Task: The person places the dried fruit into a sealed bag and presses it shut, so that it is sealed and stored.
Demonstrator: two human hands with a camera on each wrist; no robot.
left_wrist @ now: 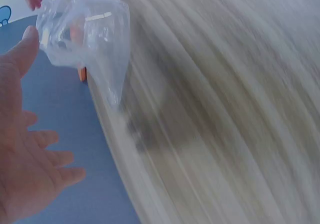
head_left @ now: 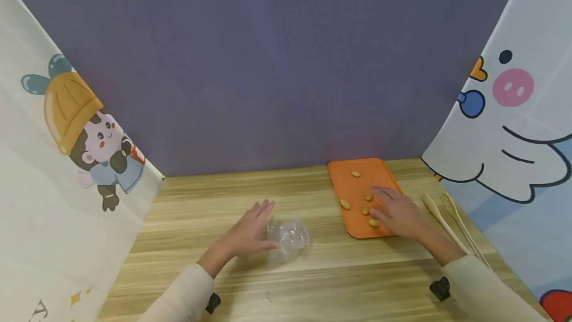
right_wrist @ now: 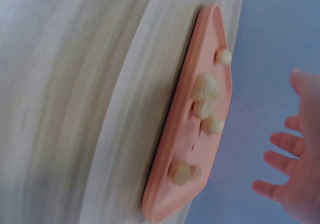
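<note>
the peanut-like pieces [head_left: 366,210] lie on the orange tray [head_left: 357,187], at nine o'clock from the spread right hand [head_left: 397,214] — the nearer one; the tray's long axis runs eleven to five. the left hand [head_left: 248,232], fingers loosely spread too, has the clear bag [head_left: 292,237] at three o'clock — contact unclear.

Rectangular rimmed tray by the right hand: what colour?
Orange; the rectangular rimmed tray shows best in the head view.
</note>
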